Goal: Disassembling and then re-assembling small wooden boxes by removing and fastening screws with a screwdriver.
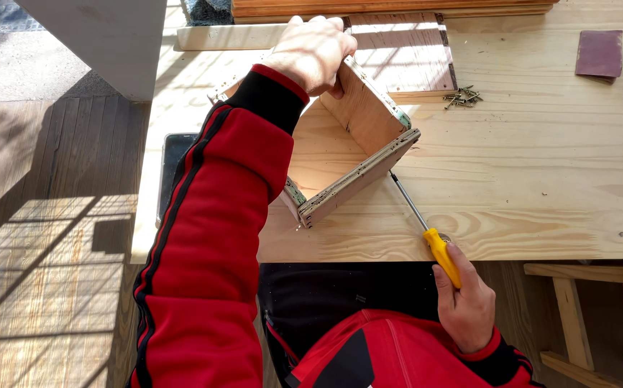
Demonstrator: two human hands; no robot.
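The left hand (311, 50) is clenched over the top edge of a small open plywood box frame (354, 154) standing tilted on the pale pine bench (541, 165). The right hand (466, 305) grasps a yellow-handled screwdriver (430, 230), its tip at the frame's lower board; loose screws (462, 97) lie near.

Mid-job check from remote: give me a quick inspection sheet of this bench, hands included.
Surface: pale wooden table, sunlit.
Job's things: open wooden box frame tilted on the table; yellow-handled screwdriver, tip against the frame's near edge.
Clutter: screw pile; sandpaper sheet; dark flat object at the table's left edge.
Hands: left hand grips the frame's top; right hand holds the screwdriver.
Cables: nothing seen.
Surroundings: plank floor; wooden stand.
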